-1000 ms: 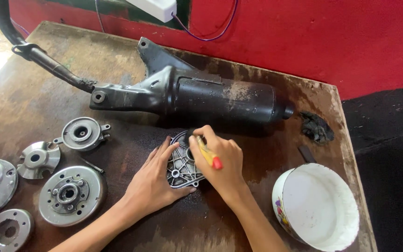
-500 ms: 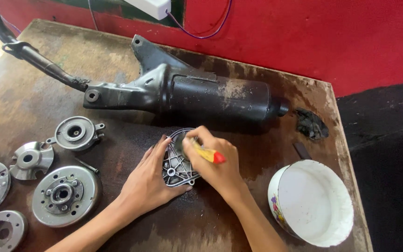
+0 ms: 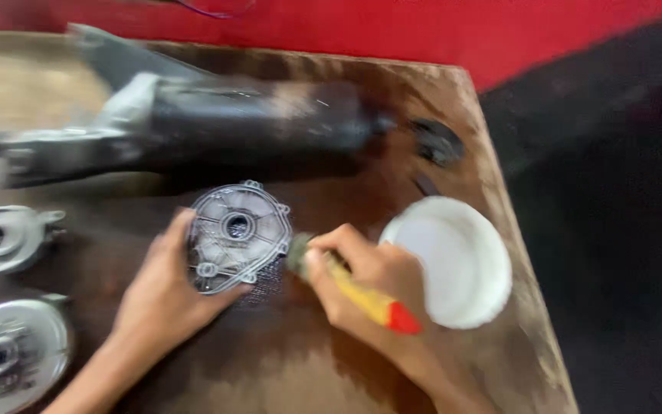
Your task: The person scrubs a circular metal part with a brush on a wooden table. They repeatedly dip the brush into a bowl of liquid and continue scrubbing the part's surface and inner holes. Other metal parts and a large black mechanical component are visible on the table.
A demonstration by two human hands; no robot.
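My left hand (image 3: 164,295) holds a round ribbed grey metal cover (image 3: 237,234) tilted up on its edge on the brown wooden table (image 3: 285,376). My right hand (image 3: 365,284) grips a brush with a yellow handle and red tip (image 3: 369,300); its bristles sit just right of the cover's lower rim. The picture is blurred by motion.
A long black exhaust muffler (image 3: 224,126) lies across the back of the table. A white round bowl (image 3: 453,261) stands to the right of my right hand, near the table's right edge. Several round metal parts (image 3: 9,238) lie at the left. Dark debris (image 3: 434,142) sits by the muffler's end.
The view swung right and closer. The cover went from lying flat under both hands to tilted up in my left hand. My right hand with the brush moved off it to its right.
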